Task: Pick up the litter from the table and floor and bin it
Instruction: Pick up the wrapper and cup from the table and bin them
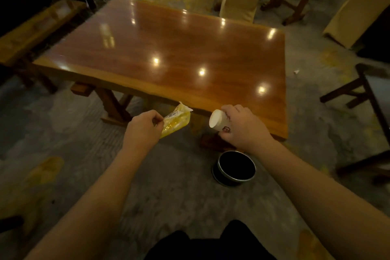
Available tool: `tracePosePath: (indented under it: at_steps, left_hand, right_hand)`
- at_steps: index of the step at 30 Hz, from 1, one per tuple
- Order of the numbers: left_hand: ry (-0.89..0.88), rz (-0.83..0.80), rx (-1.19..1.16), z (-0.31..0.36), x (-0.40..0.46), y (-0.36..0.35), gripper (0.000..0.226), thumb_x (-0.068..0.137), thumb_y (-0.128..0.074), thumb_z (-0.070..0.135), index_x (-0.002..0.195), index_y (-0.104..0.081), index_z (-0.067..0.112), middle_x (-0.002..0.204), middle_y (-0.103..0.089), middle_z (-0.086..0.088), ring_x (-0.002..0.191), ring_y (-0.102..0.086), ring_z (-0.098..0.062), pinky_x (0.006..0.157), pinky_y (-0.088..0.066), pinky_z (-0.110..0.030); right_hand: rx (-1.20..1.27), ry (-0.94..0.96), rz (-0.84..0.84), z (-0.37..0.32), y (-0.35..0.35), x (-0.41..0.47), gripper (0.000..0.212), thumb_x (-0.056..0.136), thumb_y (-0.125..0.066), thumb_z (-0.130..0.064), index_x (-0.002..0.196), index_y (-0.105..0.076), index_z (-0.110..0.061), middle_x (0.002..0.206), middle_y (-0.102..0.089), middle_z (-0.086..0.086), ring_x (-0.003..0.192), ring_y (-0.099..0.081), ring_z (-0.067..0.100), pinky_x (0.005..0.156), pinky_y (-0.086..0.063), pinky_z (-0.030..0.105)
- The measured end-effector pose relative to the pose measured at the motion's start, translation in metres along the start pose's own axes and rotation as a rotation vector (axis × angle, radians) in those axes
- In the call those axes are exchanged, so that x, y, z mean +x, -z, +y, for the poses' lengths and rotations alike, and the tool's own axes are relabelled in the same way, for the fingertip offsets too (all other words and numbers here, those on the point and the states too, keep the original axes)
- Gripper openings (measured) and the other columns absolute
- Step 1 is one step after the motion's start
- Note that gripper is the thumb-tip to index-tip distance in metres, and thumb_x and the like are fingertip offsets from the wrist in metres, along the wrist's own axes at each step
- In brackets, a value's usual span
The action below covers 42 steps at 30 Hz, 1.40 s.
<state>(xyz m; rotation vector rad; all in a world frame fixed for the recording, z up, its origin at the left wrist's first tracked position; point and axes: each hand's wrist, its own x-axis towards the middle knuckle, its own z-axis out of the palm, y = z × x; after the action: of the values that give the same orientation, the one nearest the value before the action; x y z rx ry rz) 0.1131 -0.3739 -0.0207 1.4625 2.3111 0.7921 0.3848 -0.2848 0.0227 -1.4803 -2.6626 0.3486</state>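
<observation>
a person's left hand (143,131) pinches a yellow plastic wrapper (176,120) at centre frame, while the right hand (242,126) grips a white paper cup (219,121) tipped sideways, above a round black bin (235,168) on the patterned carpet (63,154), before a glossy wooden table (168,48).

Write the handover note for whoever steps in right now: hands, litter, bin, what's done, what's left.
Left hand: pinching a crumpled yellow plastic wrapper.
Right hand: gripping a white paper cup with red print, tipped sideways.
Both are held off the near edge of the glossy wooden table; the round black metal-rimmed bin stands on the carpet below the right hand.
Done: tabletop shows no litter.
Left: drop both items in the bin, then fetch the small white scrap on the floor right of the table.
</observation>
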Motion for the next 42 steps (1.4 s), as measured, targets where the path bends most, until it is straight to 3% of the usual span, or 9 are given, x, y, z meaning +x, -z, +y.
tracePosePath:
  at_steps: [8, 20, 27, 33, 37, 42]
  left_hand:
    - [0.002, -0.113, 0.060, 0.068, -0.037, -0.103, 0.006, 0.085, -0.069, 0.028, 0.090, -0.072, 0.027, 0.092, -0.065, 0.009, 0.080, -0.057, -0.007, 0.065, -0.040, -0.024]
    - [0.280, -0.401, 0.074, 0.149, -0.110, -0.312, 0.007, 0.080, -0.065, 0.025, 0.077, -0.068, 0.031, 0.081, -0.069, 0.007, 0.078, -0.064, -0.016, 0.065, -0.047, -0.028]
    - [0.336, -0.533, 0.096, 0.118, -0.078, -0.420, 0.007, 0.084, -0.062, 0.026, 0.082, -0.068, 0.030, 0.088, -0.072, 0.001, 0.084, -0.067, -0.022, 0.070, -0.052, -0.033]
    - [0.177, -0.572, 0.153, 0.068, -0.034, -0.525, 0.016, 0.088, -0.054, 0.026, 0.091, -0.069, 0.024, 0.093, -0.073, -0.008, 0.089, -0.067, -0.031, 0.066, -0.045, -0.033]
    - [0.093, -0.579, 0.147, 0.037, -0.011, -0.580, 0.013, 0.088, -0.059, 0.023, 0.093, -0.070, 0.022, 0.096, -0.073, -0.007, 0.093, -0.066, -0.030, 0.067, -0.043, -0.032]
    - [0.112, -0.610, 0.196, 0.015, 0.008, -0.619, 0.022, 0.089, -0.061, 0.026, 0.108, -0.069, 0.021, 0.107, -0.071, -0.007, 0.102, -0.065, -0.031, 0.078, -0.050, -0.039]
  right_hand:
    - [0.109, -0.063, -0.121, 0.109, -0.022, -0.061, 0.066, 0.073, -0.079, -0.044, 0.127, -0.042, -0.029, 0.122, -0.053, -0.003, 0.112, -0.049, 0.021, 0.089, -0.051, 0.042]
    - [0.194, -0.111, -0.453, 0.309, -0.126, -0.115, 0.067, 0.077, -0.072, -0.043, 0.135, -0.045, -0.022, 0.123, -0.051, 0.005, 0.112, -0.050, 0.027, 0.086, -0.049, 0.042]
    - [0.227, -0.274, -0.517, 0.365, -0.227, -0.089, 0.064, 0.076, -0.074, -0.043, 0.129, -0.047, -0.018, 0.120, -0.056, 0.011, 0.108, -0.053, 0.031, 0.079, -0.045, 0.038]
    - [0.280, -0.412, -0.481, 0.396, -0.329, -0.048, 0.069, 0.074, -0.076, -0.045, 0.132, -0.049, -0.017, 0.124, -0.056, 0.013, 0.111, -0.054, 0.034, 0.084, -0.048, 0.042]
    - [0.277, -0.466, -0.476, 0.405, -0.394, -0.027, 0.074, 0.071, -0.078, -0.047, 0.133, -0.047, -0.018, 0.123, -0.056, 0.011, 0.106, -0.057, 0.034, 0.075, -0.044, 0.037]
    - [0.314, -0.489, -0.487, 0.408, -0.443, -0.006, 0.079, 0.073, -0.079, -0.044, 0.138, -0.044, -0.019, 0.130, -0.053, 0.010, 0.116, -0.053, 0.033, 0.093, -0.050, 0.049]
